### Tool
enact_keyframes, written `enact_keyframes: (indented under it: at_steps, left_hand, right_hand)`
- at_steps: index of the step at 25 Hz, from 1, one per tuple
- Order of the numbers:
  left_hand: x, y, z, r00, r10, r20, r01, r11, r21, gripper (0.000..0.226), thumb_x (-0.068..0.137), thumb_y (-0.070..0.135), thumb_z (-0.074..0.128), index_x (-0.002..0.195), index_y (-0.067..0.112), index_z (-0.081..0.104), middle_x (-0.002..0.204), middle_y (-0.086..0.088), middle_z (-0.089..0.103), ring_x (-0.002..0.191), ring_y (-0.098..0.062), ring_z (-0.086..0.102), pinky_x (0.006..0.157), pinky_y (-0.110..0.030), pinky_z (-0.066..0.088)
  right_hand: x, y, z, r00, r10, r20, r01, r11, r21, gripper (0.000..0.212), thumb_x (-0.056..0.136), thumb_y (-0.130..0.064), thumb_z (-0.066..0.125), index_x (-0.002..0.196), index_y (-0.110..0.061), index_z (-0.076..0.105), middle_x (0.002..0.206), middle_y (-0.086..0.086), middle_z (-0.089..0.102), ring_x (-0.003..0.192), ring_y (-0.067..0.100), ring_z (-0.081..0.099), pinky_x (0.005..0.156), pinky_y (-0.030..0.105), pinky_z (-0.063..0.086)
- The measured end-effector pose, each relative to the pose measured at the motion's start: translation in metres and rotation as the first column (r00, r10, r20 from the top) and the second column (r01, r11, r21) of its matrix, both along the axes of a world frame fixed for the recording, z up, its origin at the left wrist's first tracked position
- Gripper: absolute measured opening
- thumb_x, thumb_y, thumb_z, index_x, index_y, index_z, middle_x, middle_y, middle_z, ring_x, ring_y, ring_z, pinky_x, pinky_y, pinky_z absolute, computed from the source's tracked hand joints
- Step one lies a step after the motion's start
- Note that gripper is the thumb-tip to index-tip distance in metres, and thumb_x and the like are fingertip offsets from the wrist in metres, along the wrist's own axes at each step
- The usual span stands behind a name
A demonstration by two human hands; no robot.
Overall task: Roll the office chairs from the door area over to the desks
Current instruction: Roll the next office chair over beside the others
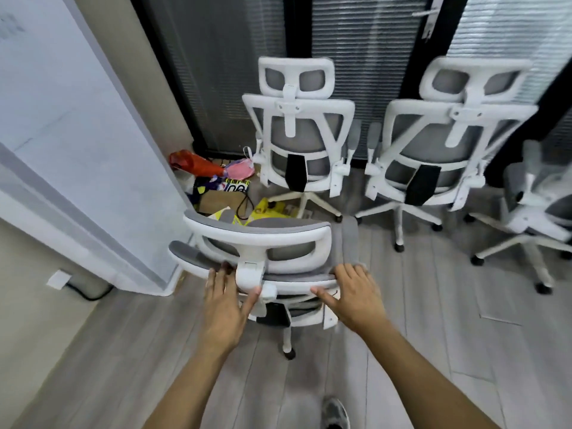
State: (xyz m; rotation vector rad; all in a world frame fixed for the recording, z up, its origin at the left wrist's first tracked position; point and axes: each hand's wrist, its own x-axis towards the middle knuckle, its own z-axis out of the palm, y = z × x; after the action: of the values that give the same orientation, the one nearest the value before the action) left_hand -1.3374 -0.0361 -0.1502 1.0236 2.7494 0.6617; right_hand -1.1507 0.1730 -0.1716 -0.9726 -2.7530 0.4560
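Both hands are on the back of the near chair (263, 243), a white-framed, grey-mesh office chair seen from above and behind. The left hand (224, 308) lies on the top edge of the backrest just left of the white headrest post, fingers reaching forward over the edge and thumb out to the right against the post. The right hand (356, 294) rests on the right end of the same edge, fingers curled over the far side, thumb stretched left along the frame. Each grip is loosely closed around the backrest edge rather than spread flat. One black caster of this chair shows on the floor (433, 351) just below the hands.

The chair stands on the grey plank floor beside a white door (77, 144) at left. Past it, in the far-left corner, lies a pile of bags (223, 184): red, pink, brown paper and yellow.

Against the far wall of dark-framed glass with blinds (365, 57) stand two more chairs with their backs toward the camera: the middle chair (306, 131) and, just beside it, the right chair (458, 134). A fourth chair (538, 205) is partly cut off at the right edge.

A grey shoe (335, 411) shows at the bottom edge.
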Motion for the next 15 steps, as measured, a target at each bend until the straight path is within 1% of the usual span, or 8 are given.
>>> enact_keyframes:
  at_steps: [3,6,8,11,13,15]
  left_hand:
    - [0.031,-0.004,-0.004,0.995,-0.098,0.008,0.098,0.995,0.019,0.097,0.087,0.081,0.016,0.144,0.007,0.045,0.154,-0.018,0.037,0.146,-0.040,0.022,0.119,-0.051,0.023]
    - [0.050,-0.012,-0.005,0.974,-0.223,-0.043,0.223,0.975,0.006,0.094,0.088,0.079,0.016,0.142,0.008,0.045,0.151,-0.017,0.041,0.144,-0.038,0.027,0.118,-0.050,0.025]
    - [0.067,-0.007,-0.008,0.951,-0.306,-0.046,0.306,0.952,0.006,0.092,0.089,0.078,0.018,0.143,0.009,0.043,0.151,-0.016,0.040,0.144,-0.037,0.026,0.117,-0.050,0.027]
    - [0.114,0.015,-0.009,0.903,-0.428,-0.025,0.429,0.902,0.044,0.088,0.091,0.076,0.021,0.140,0.007,0.046,0.149,-0.021,0.041,0.143,-0.040,0.029,0.115,-0.051,0.031]
    - [0.154,0.033,-0.011,0.866,-0.501,-0.007,0.500,0.863,0.079,0.086,0.091,0.076,0.022,0.138,0.008,0.048,0.150,-0.024,0.036,0.144,-0.039,0.027,0.117,-0.050,0.029]
    - [0.193,0.051,-0.013,0.814,-0.580,-0.002,0.577,0.810,0.107,0.083,0.091,0.076,0.025,0.136,0.011,0.051,0.153,-0.023,0.030,0.146,-0.037,0.023,0.118,-0.048,0.027]
  right_hand:
    - [0.047,-0.024,0.000,0.995,-0.101,-0.016,0.101,0.995,0.007,0.058,0.086,-0.083,0.035,0.099,-0.028,0.051,0.095,-0.010,0.053,0.099,0.017,0.047,0.092,0.032,0.040]
    - [0.091,-0.060,0.000,0.972,-0.235,-0.018,0.235,0.972,0.010,0.062,0.085,-0.085,0.033,0.102,-0.029,0.053,0.099,-0.010,0.055,0.101,0.016,0.048,0.090,0.032,0.043]
    - [0.122,-0.080,0.000,0.945,-0.328,-0.014,0.328,0.945,-0.003,0.064,0.085,-0.086,0.031,0.103,-0.028,0.053,0.100,-0.009,0.055,0.100,0.016,0.048,0.093,0.033,0.044]
    - [0.180,-0.092,0.003,0.887,-0.462,0.011,0.462,0.887,-0.009,0.063,0.086,-0.084,0.032,0.105,-0.027,0.052,0.102,-0.007,0.056,0.104,0.019,0.051,0.103,0.038,0.041]
    - [0.225,-0.096,0.008,0.834,-0.552,0.011,0.552,0.834,-0.024,0.059,0.087,-0.080,0.039,0.107,-0.026,0.052,0.105,-0.005,0.058,0.112,0.024,0.051,0.108,0.039,0.036]
    - [0.272,-0.103,0.008,0.765,-0.644,-0.019,0.642,0.764,-0.060,0.054,0.087,-0.076,0.045,0.107,-0.027,0.052,0.105,-0.005,0.059,0.116,0.027,0.051,0.110,0.039,0.034]
